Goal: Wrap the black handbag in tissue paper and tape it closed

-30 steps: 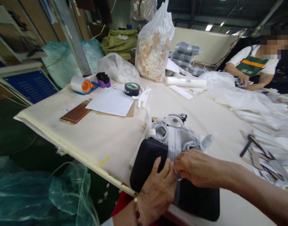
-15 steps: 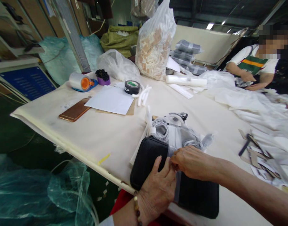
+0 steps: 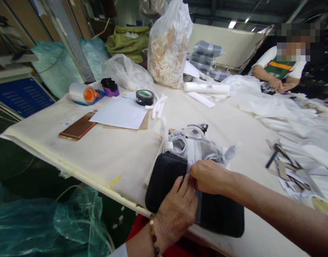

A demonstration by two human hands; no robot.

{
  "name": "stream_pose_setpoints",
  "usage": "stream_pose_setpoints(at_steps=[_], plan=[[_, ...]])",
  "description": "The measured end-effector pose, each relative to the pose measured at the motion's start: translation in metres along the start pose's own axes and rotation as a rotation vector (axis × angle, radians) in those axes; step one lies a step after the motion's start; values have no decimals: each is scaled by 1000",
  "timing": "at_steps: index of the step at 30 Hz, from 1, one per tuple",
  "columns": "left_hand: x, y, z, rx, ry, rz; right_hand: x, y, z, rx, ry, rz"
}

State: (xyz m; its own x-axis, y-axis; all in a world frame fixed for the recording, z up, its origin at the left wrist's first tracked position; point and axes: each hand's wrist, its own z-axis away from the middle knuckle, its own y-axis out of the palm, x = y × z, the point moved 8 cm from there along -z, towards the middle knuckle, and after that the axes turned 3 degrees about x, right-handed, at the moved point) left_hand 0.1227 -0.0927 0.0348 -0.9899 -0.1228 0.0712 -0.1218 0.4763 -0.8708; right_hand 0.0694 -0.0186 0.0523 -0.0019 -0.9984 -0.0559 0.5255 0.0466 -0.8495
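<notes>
A black zippered-looking case [image 3: 220, 214] lies at the table's front edge, with a clear plastic band [image 3: 194, 153] running across its middle. My left hand [image 3: 177, 208], wearing a bead bracelet, rests on the case. Its outer fingers lie along the lid, while its inner fingertips close in at the band; the thumb is hidden. Against them, my right hand [image 3: 208, 176] is curled shut in a pinch on the band. Just behind the case sit coiled grey cables [image 3: 178, 142] in clear plastic, under the same band.
A brown phone [image 3: 77, 126], white paper [image 3: 119, 112], black tape roll [image 3: 144, 97] and white tubes [image 3: 159, 106] lie on the table [image 3: 99, 157]. Behind stands a filled plastic bag [image 3: 168, 53]. Scraps [image 3: 287, 171] lie right; a co-worker [image 3: 280, 71] works at the far right.
The view has shifted slightly, moving everything left in the picture. My right hand's fingers have curled in more tightly at the band. My left hand stays on the case.
</notes>
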Motion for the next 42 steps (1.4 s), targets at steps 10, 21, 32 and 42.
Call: stream_pose_setpoints(at_steps=[10,21,32,42], plan=[[5,0,3,-26,-45,105,-14,-4,2,-27,145,-35],[8,-1,4,-29,-30,105,-14,-5,1,-20,146,-61],[2,3,5,58,40,107,-11,-13,-4,-21,101,20],[1,9,12,125,64,136,-36,-10,-8,-18,-19,-6]])
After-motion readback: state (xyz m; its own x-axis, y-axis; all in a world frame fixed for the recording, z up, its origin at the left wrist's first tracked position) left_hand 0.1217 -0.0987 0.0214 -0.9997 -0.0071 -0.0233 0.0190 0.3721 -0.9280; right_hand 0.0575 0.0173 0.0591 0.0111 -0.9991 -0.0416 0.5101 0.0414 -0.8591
